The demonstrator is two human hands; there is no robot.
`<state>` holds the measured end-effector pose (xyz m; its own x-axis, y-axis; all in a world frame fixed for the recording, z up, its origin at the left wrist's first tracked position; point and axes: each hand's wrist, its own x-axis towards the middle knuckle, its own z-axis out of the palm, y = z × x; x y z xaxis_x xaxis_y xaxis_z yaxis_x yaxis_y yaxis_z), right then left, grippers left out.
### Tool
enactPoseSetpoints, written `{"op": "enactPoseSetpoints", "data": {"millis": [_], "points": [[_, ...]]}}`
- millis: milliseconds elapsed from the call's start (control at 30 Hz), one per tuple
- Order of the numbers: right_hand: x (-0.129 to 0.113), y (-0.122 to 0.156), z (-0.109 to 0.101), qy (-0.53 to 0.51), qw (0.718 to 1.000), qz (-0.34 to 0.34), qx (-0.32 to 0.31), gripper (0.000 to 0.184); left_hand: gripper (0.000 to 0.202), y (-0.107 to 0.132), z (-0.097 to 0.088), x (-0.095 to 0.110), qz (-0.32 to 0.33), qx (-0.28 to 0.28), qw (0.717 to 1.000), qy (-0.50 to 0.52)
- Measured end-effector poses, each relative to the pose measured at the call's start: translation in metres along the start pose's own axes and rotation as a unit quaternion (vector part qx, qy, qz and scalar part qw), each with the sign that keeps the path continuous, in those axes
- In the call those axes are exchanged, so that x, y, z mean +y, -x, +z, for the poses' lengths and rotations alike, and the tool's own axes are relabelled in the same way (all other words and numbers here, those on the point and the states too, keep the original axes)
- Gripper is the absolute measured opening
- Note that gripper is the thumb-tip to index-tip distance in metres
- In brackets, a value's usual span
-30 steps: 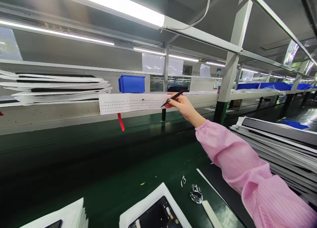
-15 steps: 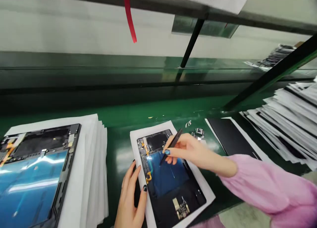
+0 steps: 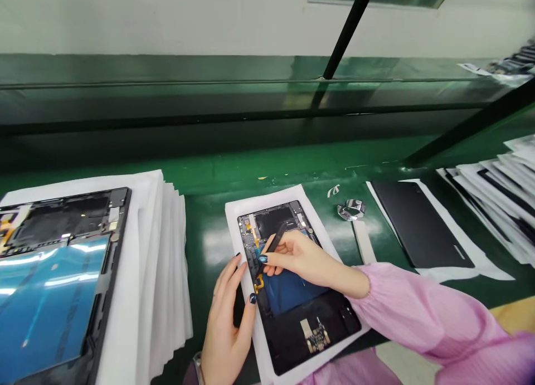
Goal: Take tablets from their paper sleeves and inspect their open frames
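Observation:
An opened tablet (image 3: 288,340) lies on white sheet (image 3: 234,215) in front of me, its circuit boards, orange flex cables and blue-filmed battery showing. My right hand (image 3: 292,251) is closed on a slim black pen-shaped tool (image 3: 276,238), held slanted over the tablet. The tool's lower end points at the left edge, by an orange flex cable (image 3: 259,283); whether it touches cannot be made out. My left hand (image 3: 229,312) rests with fingers apart along the tablet's left edge and the sheet, holding nothing.
On the left, another opened tablet (image 3: 45,312) lies on a stack of white sheets (image 3: 163,284). To the right are a shiny silver roll (image 3: 351,209), a pale strip (image 3: 364,241) and a black panel (image 3: 418,223) on white sheet. Layered sheets (image 3: 501,201) stand at far right.
My right hand has moved the tool's tip left, from the blue battery area towards the tablet's left edge. The camera view has tilted down; my left hand stays by the tablet's edge.

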<state>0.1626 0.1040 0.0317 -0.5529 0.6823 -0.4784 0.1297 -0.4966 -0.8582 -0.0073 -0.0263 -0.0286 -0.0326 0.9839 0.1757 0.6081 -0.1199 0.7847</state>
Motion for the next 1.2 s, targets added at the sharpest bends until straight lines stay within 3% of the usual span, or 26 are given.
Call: {"op": "enactPoseSetpoints", "data": {"millis": [700,867,967,1067,1200], "points": [[0.003,-0.001,0.0,0.01,1.0,-0.013,-0.002,0.037,0.049,-0.001,-0.001,0.002,-0.015,-0.002,1.0,0.018],[0.001,0.0,0.0,0.025,0.999,-0.031,0.007,0.035,0.052,0.0,-0.002,0.002,-0.015,0.012,1.0,0.023],[-0.009,0.009,-0.009,0.039,0.995,-0.082,0.037,0.031,0.052,0.0,-0.003,0.001,0.023,0.019,1.0,-0.008],[-0.02,0.027,-0.029,0.094,0.969,-0.189,0.133,0.024,0.052,0.0,-0.003,-0.001,0.069,0.007,0.996,-0.054],[-0.013,0.058,-0.071,0.265,0.867,-0.285,0.311,0.018,0.052,0.001,-0.001,-0.002,0.056,0.01,0.997,-0.054]]}}
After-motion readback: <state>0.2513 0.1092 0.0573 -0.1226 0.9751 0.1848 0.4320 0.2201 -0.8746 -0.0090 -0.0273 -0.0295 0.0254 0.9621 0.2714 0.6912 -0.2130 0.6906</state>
